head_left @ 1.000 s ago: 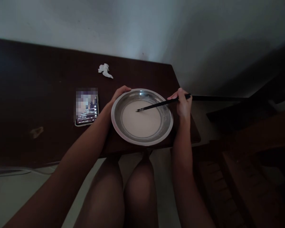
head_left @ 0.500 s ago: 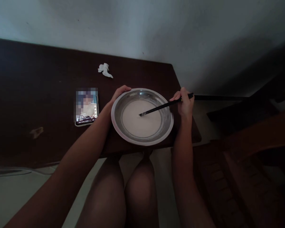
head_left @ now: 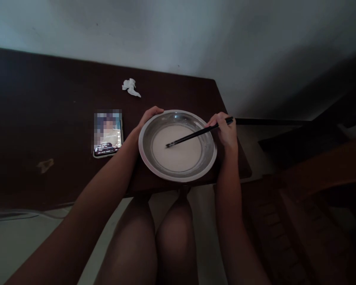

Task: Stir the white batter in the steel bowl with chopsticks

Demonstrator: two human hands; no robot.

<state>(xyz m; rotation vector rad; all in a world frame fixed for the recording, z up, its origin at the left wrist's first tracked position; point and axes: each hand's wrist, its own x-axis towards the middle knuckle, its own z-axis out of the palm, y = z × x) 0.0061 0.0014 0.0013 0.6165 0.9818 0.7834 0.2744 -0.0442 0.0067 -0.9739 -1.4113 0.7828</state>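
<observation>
Dark table [head_left: 62,91], right hand [head_left: 226,130] curled around black chopsticks [head_left: 192,135]

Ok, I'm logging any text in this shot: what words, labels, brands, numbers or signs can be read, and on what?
Readable text: none.
Phone: small bright marks low on the screen, too blurred to read; part is pixelated.
Bowl and chopsticks: no lettering I can make out.

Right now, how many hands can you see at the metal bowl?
2. The left hand is at the far left rim of the metal bowl; the right hand, beside its right rim, grips black chopsticks. Some fingers are hidden.
</observation>
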